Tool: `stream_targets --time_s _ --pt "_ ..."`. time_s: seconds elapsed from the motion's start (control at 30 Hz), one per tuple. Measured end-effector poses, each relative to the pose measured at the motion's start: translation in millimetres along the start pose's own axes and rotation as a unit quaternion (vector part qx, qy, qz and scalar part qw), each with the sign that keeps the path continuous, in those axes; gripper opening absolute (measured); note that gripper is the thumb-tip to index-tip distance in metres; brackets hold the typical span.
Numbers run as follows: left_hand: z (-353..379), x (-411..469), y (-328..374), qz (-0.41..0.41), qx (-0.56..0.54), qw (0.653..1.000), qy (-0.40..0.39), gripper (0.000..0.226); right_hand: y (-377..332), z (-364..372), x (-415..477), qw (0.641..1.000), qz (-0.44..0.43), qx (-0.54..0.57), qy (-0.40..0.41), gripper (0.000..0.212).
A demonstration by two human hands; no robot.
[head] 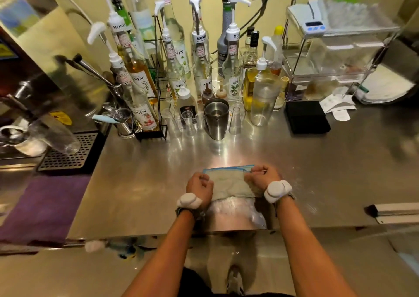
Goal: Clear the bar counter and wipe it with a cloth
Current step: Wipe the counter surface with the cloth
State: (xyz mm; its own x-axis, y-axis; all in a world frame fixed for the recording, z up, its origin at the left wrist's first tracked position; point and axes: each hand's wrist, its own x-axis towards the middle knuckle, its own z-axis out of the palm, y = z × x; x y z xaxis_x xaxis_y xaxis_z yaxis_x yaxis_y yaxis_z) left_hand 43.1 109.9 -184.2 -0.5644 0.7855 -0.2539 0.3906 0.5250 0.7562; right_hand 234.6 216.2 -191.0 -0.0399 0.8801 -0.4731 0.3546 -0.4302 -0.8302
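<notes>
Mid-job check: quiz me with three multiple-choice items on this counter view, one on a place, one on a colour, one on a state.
1. Where is the cloth?
A. on the counter's near middle, between both hands
B. on the drip tray
C. on the clear shelf

2. What colour is the mat at the left?
A. red
B. purple
C. white

3. How do the hands hold the cloth?
A. neither touches it
B. only the left grips it
C. both grip it, one at each end

Key: 1 A, it lies on the steel counter before the shaker. 2 B, it shows purple. 3 C, the left hand and right hand clench its ends.
</notes>
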Motion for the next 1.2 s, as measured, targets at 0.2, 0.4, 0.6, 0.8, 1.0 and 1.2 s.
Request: stream_targets --time_s 0.2,0.4,0.6,0.8,1.0,1.2 --pt "-4 -21 -6 -0.020 0.045 0.999 -0.008 0.042 13 -8 -7 0.997 0.010 -0.062 0.047 0.017" --pt "-3 -28 -3 -0.027 0.101 0.994 -0.012 0.037 12 -21 -14 0.992 0.013 -0.123 0.002 0.017" --pt "-1 -30 1 -0.046 0.069 0.997 -0.008 0.021 7 -25 -19 0.975 0.007 -0.220 -0.023 0.028" --pt "-5 -25 10 -0.030 0.104 0.994 -0.028 0.026 -7 -30 -24 0.990 0.011 -0.136 -0.038 0.011" --pt "-11 -13 30 -0.026 0.092 0.995 -0.034 0.019 -14 -30 -20 0.997 -0.037 -0.073 0.003 0.034" --pt "-21 -4 56 0.057 0.058 0.997 0.009 0.014 -42 -35 -25 0.993 -0.075 -0.088 0.025 0.041"
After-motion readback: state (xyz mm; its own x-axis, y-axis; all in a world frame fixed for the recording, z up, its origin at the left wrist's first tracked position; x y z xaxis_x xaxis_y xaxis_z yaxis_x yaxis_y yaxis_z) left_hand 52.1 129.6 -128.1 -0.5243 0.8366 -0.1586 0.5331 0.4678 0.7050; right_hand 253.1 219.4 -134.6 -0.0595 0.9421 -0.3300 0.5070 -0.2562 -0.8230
